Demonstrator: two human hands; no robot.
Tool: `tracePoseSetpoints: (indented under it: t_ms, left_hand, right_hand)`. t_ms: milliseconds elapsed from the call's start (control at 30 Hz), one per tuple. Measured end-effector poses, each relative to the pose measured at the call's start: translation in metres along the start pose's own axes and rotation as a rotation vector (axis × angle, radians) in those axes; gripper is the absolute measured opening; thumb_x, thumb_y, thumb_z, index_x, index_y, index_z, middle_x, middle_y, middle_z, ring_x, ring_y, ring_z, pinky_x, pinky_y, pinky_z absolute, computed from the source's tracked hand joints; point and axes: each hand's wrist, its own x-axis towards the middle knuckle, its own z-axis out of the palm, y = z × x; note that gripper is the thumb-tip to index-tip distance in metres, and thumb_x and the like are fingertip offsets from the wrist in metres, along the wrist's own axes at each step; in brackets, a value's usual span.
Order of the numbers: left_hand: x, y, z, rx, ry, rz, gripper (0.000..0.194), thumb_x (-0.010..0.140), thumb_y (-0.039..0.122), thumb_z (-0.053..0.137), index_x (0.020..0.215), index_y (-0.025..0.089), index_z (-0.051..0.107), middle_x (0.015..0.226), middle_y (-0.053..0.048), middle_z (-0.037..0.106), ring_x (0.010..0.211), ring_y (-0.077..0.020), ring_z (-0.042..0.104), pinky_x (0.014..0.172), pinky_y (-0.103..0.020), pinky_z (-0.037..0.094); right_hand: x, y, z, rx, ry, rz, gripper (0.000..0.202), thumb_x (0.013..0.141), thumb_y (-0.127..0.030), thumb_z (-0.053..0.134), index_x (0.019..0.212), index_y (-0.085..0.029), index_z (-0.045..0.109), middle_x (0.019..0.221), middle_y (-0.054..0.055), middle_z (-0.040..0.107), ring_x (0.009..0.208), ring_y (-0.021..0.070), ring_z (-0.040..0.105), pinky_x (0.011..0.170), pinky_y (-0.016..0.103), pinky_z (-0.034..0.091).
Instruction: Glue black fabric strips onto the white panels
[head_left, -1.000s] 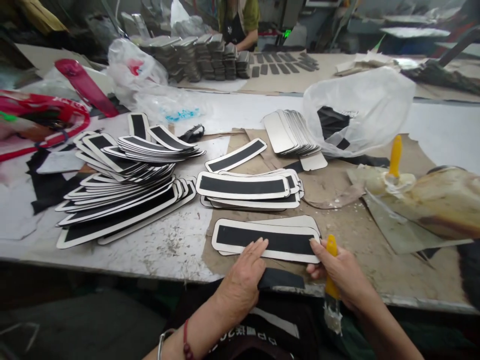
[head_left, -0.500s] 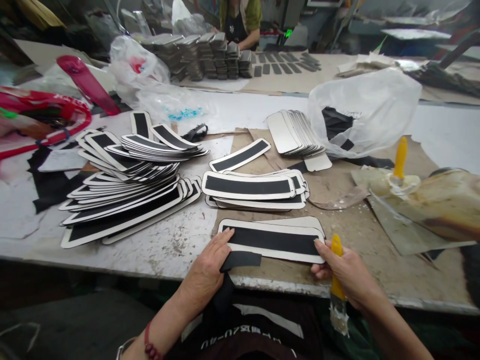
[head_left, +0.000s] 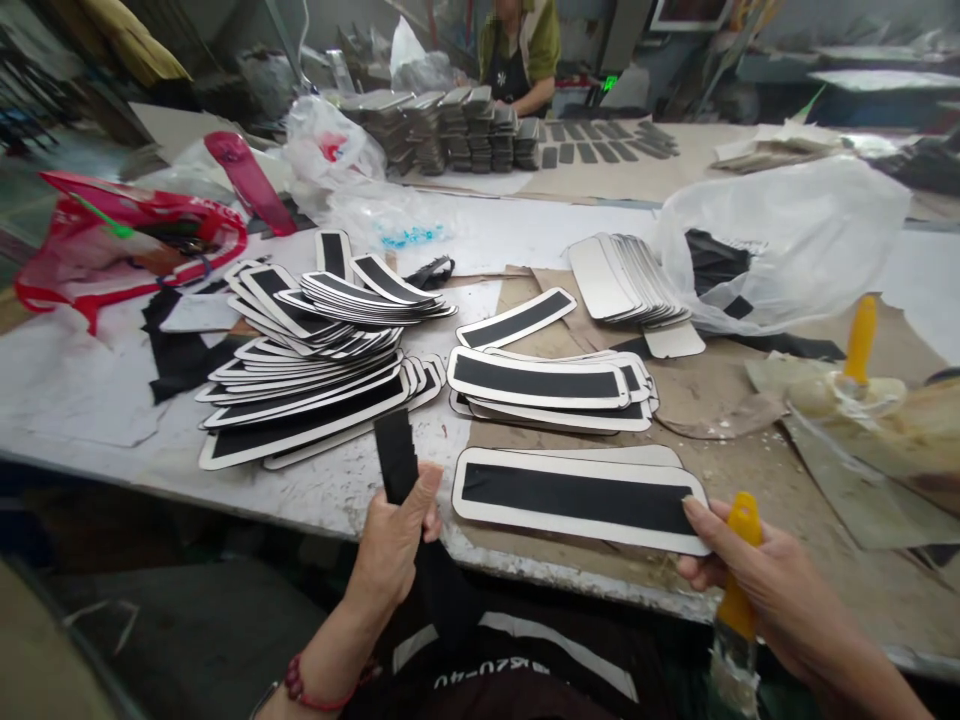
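Near the table's front edge my left hand is closed round a bundle of black strips, whose ends stick up above the thumb and hang down below. My right hand pinches the right end of a white rounded panel with a black strip along its middle. That same hand also keeps a yellow-handled brush, its pasty bristles pointing down past the table edge. Under the pinched panel another pale panel shows. Just behind lies a small pile of panels with black strips.
Fanned stacks of strip-covered panels lie to the left. Plain white panels fan out beside a clear plastic bag. A second yellow handle stands in a paste-smeared container at right. A person is at the far table.
My left hand has left the panel's left end and moved left, raising the black strips upright. My right hand still grips panel and brush. The camera view has shifted.
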Motion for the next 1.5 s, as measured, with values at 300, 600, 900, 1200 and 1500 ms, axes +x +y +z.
tracePoseSetpoints:
  t_ms: [300, 600, 900, 1200, 1500]
  left_hand:
    - [-0.004, 0.000, -0.004, 0.018, -0.036, -0.128, 0.032, 0.058, 0.032, 0.078, 0.079, 0.013, 0.064, 0.064, 0.000, 0.064, 0.055, -0.0130, 0.058, 0.046, -0.021, 0.045]
    - [-0.003, -0.004, -0.006, -0.079, -0.067, -0.119, 0.031, 0.066, 0.033, 0.073, 0.090, 0.014, 0.066, 0.074, -0.003, 0.070, 0.067, -0.0181, 0.065, 0.063, -0.027, 0.051]
    - [-0.003, -0.002, -0.002, -0.168, -0.067, -0.140, 0.030, 0.069, 0.033, 0.071, 0.092, 0.015, 0.067, 0.079, -0.005, 0.072, 0.076, -0.0224, 0.066, 0.072, -0.032, 0.051]
    - [-0.005, 0.000, -0.009, -0.134, -0.199, -0.190, 0.034, 0.068, 0.035, 0.072, 0.096, 0.016, 0.065, 0.080, -0.005, 0.071, 0.074, -0.0211, 0.066, 0.068, -0.030, 0.051]
    - [-0.007, -0.005, -0.011, -0.052, -0.159, -0.160, 0.023, 0.065, 0.029, 0.073, 0.080, 0.013, 0.066, 0.071, -0.004, 0.069, 0.064, -0.0170, 0.063, 0.061, -0.026, 0.048]
  right_hand:
    - [-0.010, -0.007, 0.003, -0.208, 0.022, -0.089, 0.046, 0.061, -0.062, 0.064, 0.068, -0.017, 0.061, 0.055, 0.007, 0.066, 0.048, 0.0206, 0.061, 0.053, 0.030, 0.051]
    - [-0.020, -0.006, 0.007, -0.337, 0.022, -0.121, 0.042, 0.067, -0.063, 0.057, 0.062, -0.021, 0.061, 0.055, 0.005, 0.067, 0.049, 0.0202, 0.061, 0.053, 0.030, 0.050]
    - [-0.033, -0.010, 0.014, -0.355, 0.082, -0.172, 0.044, 0.069, -0.063, 0.054, 0.059, -0.021, 0.059, 0.052, 0.004, 0.064, 0.047, 0.0174, 0.058, 0.051, 0.027, 0.047]
    - [-0.023, -0.005, 0.007, -0.290, 0.100, -0.101, 0.044, 0.064, -0.063, 0.060, 0.072, -0.019, 0.063, 0.052, 0.004, 0.066, 0.049, 0.0215, 0.062, 0.052, 0.030, 0.049]
    - [-0.026, -0.004, 0.010, -0.416, 0.106, -0.146, 0.043, 0.069, -0.064, 0.053, 0.063, -0.022, 0.061, 0.050, 0.003, 0.065, 0.046, 0.0186, 0.058, 0.047, 0.029, 0.043]
